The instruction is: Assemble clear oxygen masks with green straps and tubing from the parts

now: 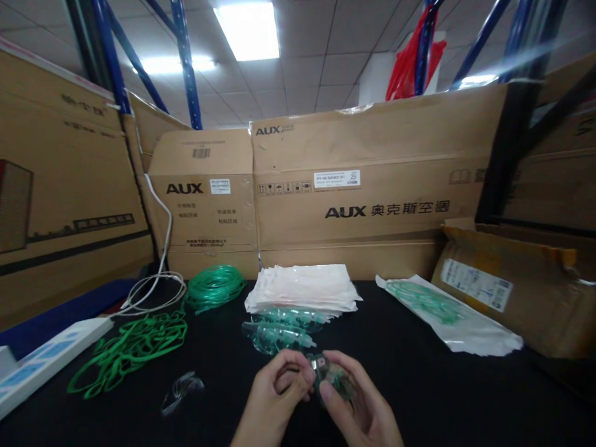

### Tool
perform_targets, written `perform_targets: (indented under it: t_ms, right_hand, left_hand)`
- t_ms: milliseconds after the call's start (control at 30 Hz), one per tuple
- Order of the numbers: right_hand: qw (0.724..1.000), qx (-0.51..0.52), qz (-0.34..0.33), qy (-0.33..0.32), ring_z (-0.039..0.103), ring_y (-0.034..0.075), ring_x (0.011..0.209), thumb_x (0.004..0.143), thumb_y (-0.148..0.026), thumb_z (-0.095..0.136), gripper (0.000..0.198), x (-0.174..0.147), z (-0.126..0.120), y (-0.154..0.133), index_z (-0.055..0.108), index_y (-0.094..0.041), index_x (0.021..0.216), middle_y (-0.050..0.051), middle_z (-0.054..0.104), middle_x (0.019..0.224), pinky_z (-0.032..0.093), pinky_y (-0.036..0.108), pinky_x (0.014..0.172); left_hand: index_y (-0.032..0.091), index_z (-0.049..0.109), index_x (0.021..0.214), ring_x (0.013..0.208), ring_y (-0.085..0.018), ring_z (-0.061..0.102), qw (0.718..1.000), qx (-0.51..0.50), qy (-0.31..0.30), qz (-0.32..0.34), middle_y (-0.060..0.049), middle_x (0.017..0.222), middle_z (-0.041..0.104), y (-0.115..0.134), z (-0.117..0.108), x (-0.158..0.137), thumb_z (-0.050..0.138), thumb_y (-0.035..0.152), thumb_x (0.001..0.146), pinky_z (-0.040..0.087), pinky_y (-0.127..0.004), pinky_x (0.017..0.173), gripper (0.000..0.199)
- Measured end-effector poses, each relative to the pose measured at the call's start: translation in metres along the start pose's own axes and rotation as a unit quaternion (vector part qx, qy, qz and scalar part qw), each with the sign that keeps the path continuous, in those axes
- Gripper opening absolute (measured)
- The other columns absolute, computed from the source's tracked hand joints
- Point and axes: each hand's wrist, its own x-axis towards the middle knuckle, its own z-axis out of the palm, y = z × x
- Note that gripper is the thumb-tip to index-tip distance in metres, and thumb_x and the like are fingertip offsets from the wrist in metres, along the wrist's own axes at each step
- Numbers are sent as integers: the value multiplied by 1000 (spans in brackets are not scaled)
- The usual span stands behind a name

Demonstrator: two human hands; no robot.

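A clear green oxygen mask (342, 383) is between my two hands, low in the middle of the view. My right hand (365, 403) curls around its right side, thumb in front and fingers behind. My left hand (282, 394) pinches at the mask's left end, beside a small shiny piece (318, 365) that looks like a metal nose clip. The fingertips partly hide that spot. Just beyond my hands, several more clear green masks (279, 335) lie in a row on the black table.
A stack of white bags (302, 288) lies behind the masks. Leftward are coiled green tubing (216, 287), tangled green elastic straps (135, 347), small clear pieces (183, 391) and a power strip (56, 360). Rightward lie a bag with green tubing (447, 313) and an open carton (521, 285).
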Motion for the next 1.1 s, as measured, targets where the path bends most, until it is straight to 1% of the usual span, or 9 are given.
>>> perform_targets:
  t_ms: [267, 433, 500, 600, 700, 800, 900, 1000, 1100]
  right_hand:
    - [995, -78, -50, 23, 76, 25, 95, 80, -57, 81, 46, -4, 3, 4, 72, -22, 110, 10, 78, 103, 62, 28, 83]
    - [988, -122, -90, 41, 76, 26, 101, 82, -50, 80, 39, -3, -1, 10, 76, -24, 110, 10, 78, 111, 61, 30, 91]
    - [987, -131, -95, 20, 76, 27, 105, 82, -45, 81, 35, -3, -4, 8, 77, -25, 110, 10, 78, 114, 60, 32, 95]
    - [991, -109, -80, -10, 74, 28, 111, 85, -44, 79, 32, -7, -4, -2, 79, -27, 113, 10, 78, 119, 59, 32, 98]
    - [997, -61, -41, -6, 75, 27, 111, 88, -51, 75, 35, -13, 0, -16, 79, -26, 113, 9, 79, 119, 58, 32, 99]
    - [1000, -14, 18, -1, 78, 24, 99, 82, -53, 82, 42, -15, 4, -28, 77, -26, 114, 7, 83, 106, 59, 31, 96]
    - [998, 7, 59, -5, 80, 24, 93, 76, -52, 87, 38, -14, 4, -34, 79, -23, 100, 7, 84, 94, 61, 28, 88]
    - [997, 3, 70, -20, 80, 26, 93, 76, -50, 88, 31, -11, 2, -36, 81, -21, 86, 8, 84, 91, 61, 26, 84]
    - [998, 0, 63, -21, 79, 28, 102, 75, -49, 88, 30, -9, 0, -35, 85, -22, 90, 8, 85, 97, 61, 29, 91]
  left_hand:
    - [19, 84, 97, 96, -31, 78, 998, 25, 49, 11, -10, 92, 83, 7, 2, -10, 83, 62, 74, 64, -39, 88, 49]
    - [18, 87, 94, 94, -34, 79, 997, 14, 76, 15, -10, 91, 83, 10, 7, -14, 85, 59, 72, 66, -39, 87, 46]
    - [19, 87, 93, 94, -33, 79, 997, 8, 80, 16, -10, 93, 83, 11, 8, -16, 86, 56, 72, 66, -38, 87, 43]
    - [19, 87, 94, 93, -32, 79, 996, 4, 88, 26, -9, 93, 84, 12, 8, -16, 85, 55, 74, 66, -36, 86, 41]
    - [18, 87, 96, 87, -30, 79, 997, 13, 75, 28, -9, 91, 83, 13, 5, -15, 83, 56, 76, 66, -35, 82, 43]
    - [17, 86, 97, 88, -30, 79, 998, 29, 61, 20, -10, 92, 83, 16, 2, -15, 81, 59, 77, 65, -33, 83, 47]
    - [15, 86, 98, 89, -29, 78, 997, 32, 60, 23, -10, 92, 83, 18, 3, -17, 78, 60, 80, 64, -31, 82, 49]
    - [15, 85, 101, 89, -26, 77, 998, 23, 48, 35, -10, 94, 82, 17, 5, -18, 75, 59, 84, 63, -29, 84, 47]
    - [17, 84, 106, 93, -24, 77, 999, 26, 25, 40, -10, 102, 82, 13, 4, -19, 71, 55, 90, 61, -28, 91, 43]
